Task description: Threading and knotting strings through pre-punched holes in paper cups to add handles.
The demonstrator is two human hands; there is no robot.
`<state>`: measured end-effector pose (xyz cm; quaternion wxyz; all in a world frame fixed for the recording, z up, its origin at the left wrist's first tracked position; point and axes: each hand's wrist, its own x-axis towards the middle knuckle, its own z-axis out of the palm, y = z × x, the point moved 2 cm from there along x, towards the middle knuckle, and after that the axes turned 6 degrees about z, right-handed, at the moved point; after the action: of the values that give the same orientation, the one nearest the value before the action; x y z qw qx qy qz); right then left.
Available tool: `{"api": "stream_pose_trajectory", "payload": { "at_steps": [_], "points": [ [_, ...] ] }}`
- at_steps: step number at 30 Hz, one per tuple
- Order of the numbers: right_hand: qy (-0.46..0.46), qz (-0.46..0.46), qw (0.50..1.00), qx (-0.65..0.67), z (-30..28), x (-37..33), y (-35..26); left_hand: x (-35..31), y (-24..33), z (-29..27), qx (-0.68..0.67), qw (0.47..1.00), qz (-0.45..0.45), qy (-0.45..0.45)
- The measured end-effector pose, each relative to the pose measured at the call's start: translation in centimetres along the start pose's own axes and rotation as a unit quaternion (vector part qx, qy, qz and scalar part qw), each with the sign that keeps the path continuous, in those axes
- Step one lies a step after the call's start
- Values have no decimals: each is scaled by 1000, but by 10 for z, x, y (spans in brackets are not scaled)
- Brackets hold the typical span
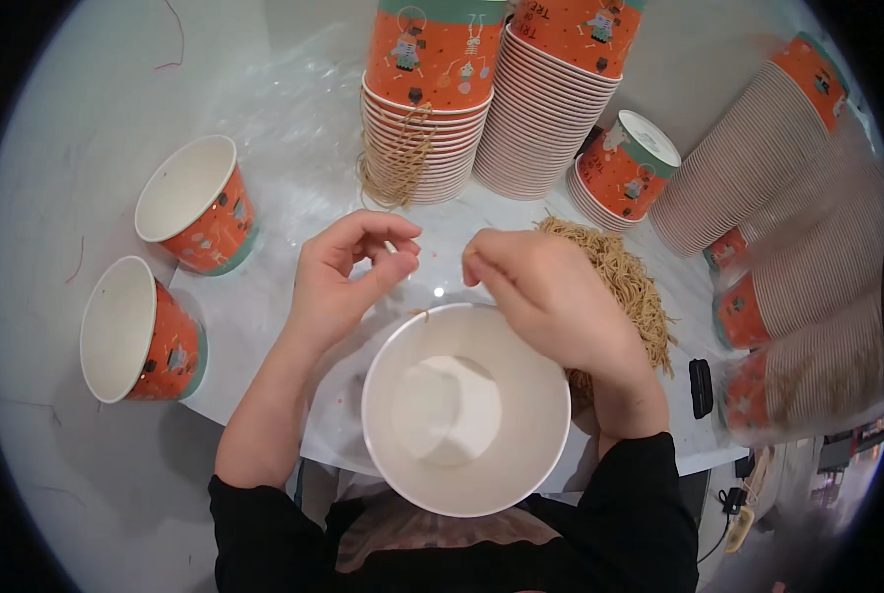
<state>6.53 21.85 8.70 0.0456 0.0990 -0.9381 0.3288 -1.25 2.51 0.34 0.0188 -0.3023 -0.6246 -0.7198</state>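
Left hand (331, 272), fingers loosely curled; right hand (559, 296), fingers pinched; any grip, cannot tell; front tub (467, 415), apparently midway; tan cords (628, 287), stacked tubs (551, 109), seemingly left.

Beside the right grip (553, 292), tan strands (642, 296) and a white-lined bucket (467, 410); left of the left grip (338, 272), orange tubs (172, 338), green-based, printed with figures.

Left hand (348, 277), right hand (556, 296) near tub (467, 410)
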Motion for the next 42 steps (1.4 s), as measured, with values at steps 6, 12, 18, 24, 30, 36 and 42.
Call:
{"api": "stream_pose_trajectory", "payload": {
  "at_steps": [6,12,18,24,30,36,42],
  "points": [
    [-12,-72,993,-89,19,-1,-8,-6,20,9,7,995,75,-68],
    [-13,-114,991,-73,25,-1,-9,-8,23,7,117,971,202,-61],
    [-23,10,998,64,14,1,-23,-11,18,2,109,973,201,-17],
    [15,-42,997,68,11,-3,-25,-13,12,4,-39,997,70,-8],
    [66,-40,993,91,12,-3,-22,-12,10,5,-119,992,41,-19],
    [102,-88,990,44,12,-2,-22,-12,9,5,-67,994,54,-74],
    [134,-121,984,7,16,1,-16,-13,10,5,-86,994,41,-47]
  ]
}}
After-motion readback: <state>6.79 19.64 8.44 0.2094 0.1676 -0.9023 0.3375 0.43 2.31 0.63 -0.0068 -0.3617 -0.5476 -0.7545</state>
